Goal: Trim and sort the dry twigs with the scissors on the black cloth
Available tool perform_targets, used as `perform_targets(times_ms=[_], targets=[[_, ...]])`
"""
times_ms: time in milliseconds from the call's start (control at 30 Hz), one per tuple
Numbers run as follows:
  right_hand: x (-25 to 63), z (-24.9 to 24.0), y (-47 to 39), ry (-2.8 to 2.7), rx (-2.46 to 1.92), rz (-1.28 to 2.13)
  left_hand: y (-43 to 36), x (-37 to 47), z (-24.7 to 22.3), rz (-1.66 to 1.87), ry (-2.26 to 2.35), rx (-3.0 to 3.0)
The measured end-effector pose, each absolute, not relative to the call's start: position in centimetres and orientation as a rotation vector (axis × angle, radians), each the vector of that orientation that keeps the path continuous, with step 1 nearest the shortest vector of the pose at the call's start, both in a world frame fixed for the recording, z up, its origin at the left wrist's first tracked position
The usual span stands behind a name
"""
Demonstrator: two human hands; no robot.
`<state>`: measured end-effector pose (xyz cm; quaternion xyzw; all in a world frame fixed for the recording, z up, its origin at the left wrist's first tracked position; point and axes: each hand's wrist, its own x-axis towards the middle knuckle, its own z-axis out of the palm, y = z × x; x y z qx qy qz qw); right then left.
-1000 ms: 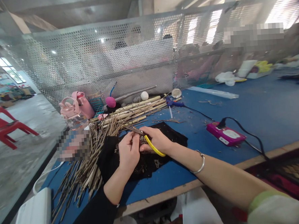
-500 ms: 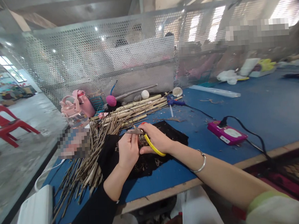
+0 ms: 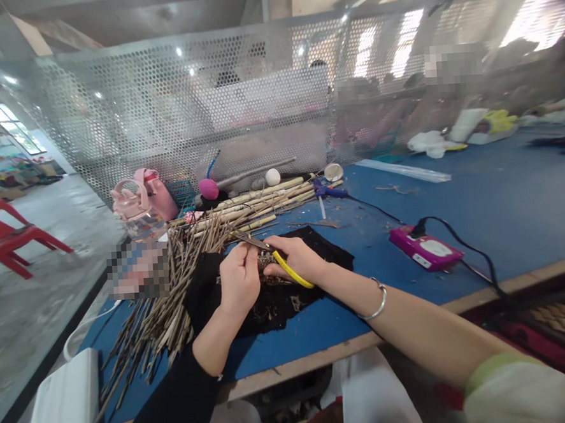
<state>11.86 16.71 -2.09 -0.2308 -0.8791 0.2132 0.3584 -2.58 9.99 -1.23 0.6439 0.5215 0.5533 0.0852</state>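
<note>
My right hand (image 3: 299,259) is closed around scissors (image 3: 292,271) with a yellow handle. Their metal blades point left and slightly up, above my left fingertips. My left hand (image 3: 240,275) pinches a clump of dry plant material (image 3: 266,260), its fingers pressed together just under the blades. The clump is partly hidden between both hands, so its exact kind is unclear. Beneath the hands lies a black cloth (image 3: 270,317) strewn with brown scraps. A pile of thin dry sticks (image 3: 167,320) lies immediately left of the cloth.
Thicker pale stalks (image 3: 258,203), a magenta ball (image 3: 209,189) and a white ball (image 3: 273,177) lie behind. A blue glue gun (image 3: 329,191) has its cord running to a purple power strip (image 3: 426,249). A pink bottle (image 3: 133,208) and white box (image 3: 64,403) stand left.
The scissor blades have tilted, with their tips now higher and more spread out above my left fingers. My hands stay close together over the cloth; the view has shifted slightly.
</note>
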Motion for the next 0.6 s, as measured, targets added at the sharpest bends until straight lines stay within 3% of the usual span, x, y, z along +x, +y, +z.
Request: perform_targets(times_ms=[133,367,600], targets=[[12.5,-1.8,17.4,-2.300,-0.619,0.526,10.1,-3.4,-0.4,1.546,1.604,1.947],[15.3,-0.6,19.5,-2.323,-0.728,0.546,11.2,-7.9,1.1,0.665,1.745,1.982],[16.2,-0.4,20.6,-2.142,-0.872,0.437,11.0,-6.4,-0.6,0.452,1.747,2.243]])
